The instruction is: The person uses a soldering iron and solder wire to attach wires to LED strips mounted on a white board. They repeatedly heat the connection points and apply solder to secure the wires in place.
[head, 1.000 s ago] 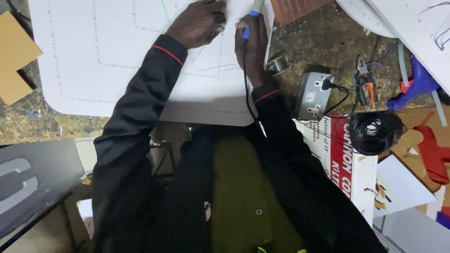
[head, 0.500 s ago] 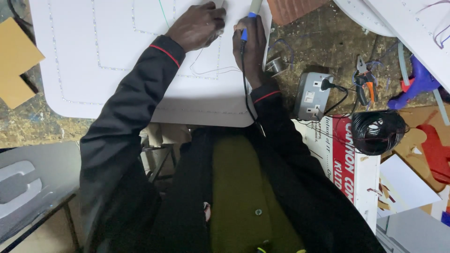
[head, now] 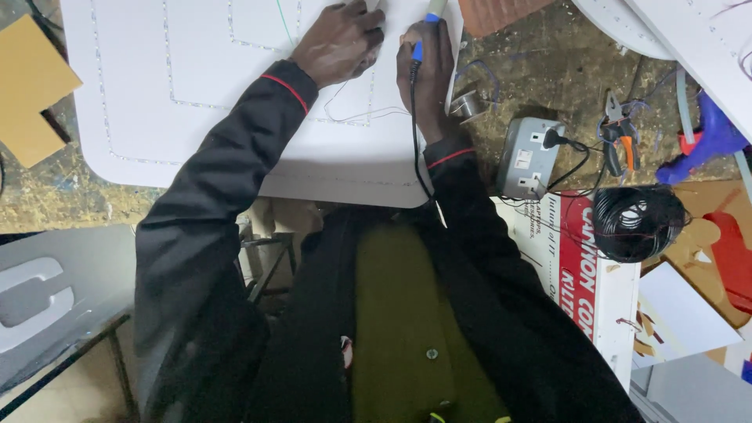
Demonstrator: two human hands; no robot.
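1. At the white panel's far edge, the right hand grips a blue-handled corded tool; the left hand, fingers curled, presses a thin wire down.
2. The cord could drag that wire loose.
3. The tip could catch fingers close beside it.

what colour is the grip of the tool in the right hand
Blue, on the corded tool in the right hand; head view.

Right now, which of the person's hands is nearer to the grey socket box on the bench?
Right. The right hand, gripping a blue-handled corded tool, is just left of the socket box; the left hand rests farther left on the white board.
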